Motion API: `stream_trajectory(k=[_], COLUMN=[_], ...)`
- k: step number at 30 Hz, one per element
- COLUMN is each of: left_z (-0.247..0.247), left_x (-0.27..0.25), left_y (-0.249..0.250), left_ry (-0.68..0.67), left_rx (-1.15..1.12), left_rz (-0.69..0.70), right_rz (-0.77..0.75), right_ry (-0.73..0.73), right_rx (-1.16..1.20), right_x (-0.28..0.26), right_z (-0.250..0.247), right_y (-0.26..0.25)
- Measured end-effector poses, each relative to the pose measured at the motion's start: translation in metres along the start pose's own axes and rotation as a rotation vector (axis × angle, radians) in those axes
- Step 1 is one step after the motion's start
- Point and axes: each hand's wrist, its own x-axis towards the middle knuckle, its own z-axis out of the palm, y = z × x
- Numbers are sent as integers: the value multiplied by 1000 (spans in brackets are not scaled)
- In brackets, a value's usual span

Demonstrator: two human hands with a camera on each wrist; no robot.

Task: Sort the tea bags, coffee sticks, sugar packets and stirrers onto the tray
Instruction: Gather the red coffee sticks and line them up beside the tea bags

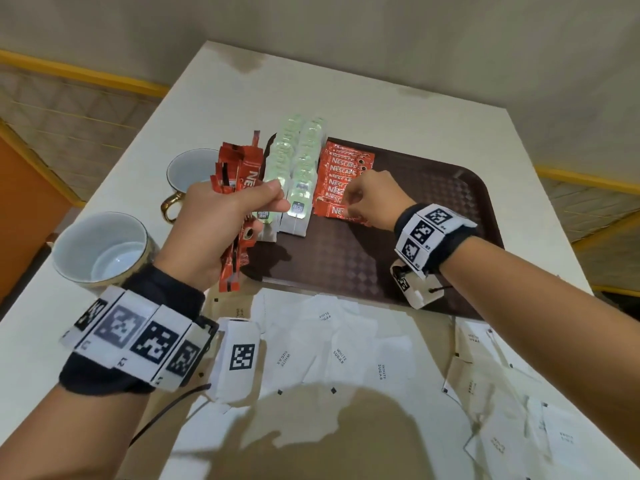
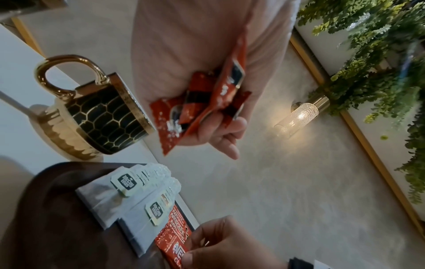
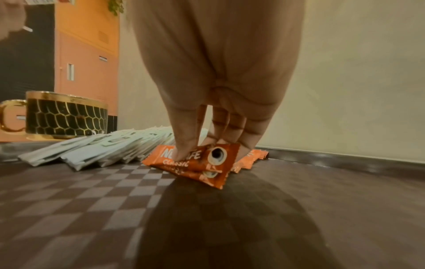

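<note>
white counter (image 1: pixel 214 109) against a plain beige wall, with a dark brown checker-textured tray (image 1: pixel 346 258) in the middle and two black-and-gold mugs (image 1: pixel 100 247) off to the left of it. on the tray there are already two fanned rows of tea bags (image 1: pixel 298 168), and just to their right a shingled row of red coffee sticks (image 1: pixel 341 174).

right hand (image 1: pixel 372 199) is down at the near end of that coffee row, thumb and fingertips (image 3: pixel 184 152) pinching the front-most coffee stick (image 3: pixel 195 162), which sits on top of the one behind it and looks tilted, not flat yet. left hand (image 1: pixel 214 226) hovers over the tray's left edge, clenched around a messy bundle of spare sticks (image 1: pixel 239 188), well above the surface.

handling-wise, these look feather-light, thin crinkly foil with loose powder inside, so floppy in the middle and a bit slick. my guess is pinching near a crimped end or across the width works best; press too hard and the neighbours slide out of line.

white sugar packets (image 1: pixel 339 355) are scattered loose on the counter in front of the tray, not sorted yet. can't spot any stirrers.
</note>
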Motion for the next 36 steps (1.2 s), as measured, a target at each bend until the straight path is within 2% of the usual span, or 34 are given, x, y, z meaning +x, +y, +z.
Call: stream_trajectory(k=[8,15,28,36], left_z=[1,0,-4,-3], left_x=[-1,-1,-2,-2], left_y=[-3,-4,-6,-7], left_ry=[-3,-14,-16,-14], left_rx=[26,43,17,31], left_rz=[-10,-25,-36,-19], right_rz=[-45,-66,-58,-75], right_ry=[14,-30,71,-53], right_rx=[55,26,-79,-223], right_x=[3,9,13,7], right_z=[1,2,-15,-9], right_y=[1,-5,-2,-3])
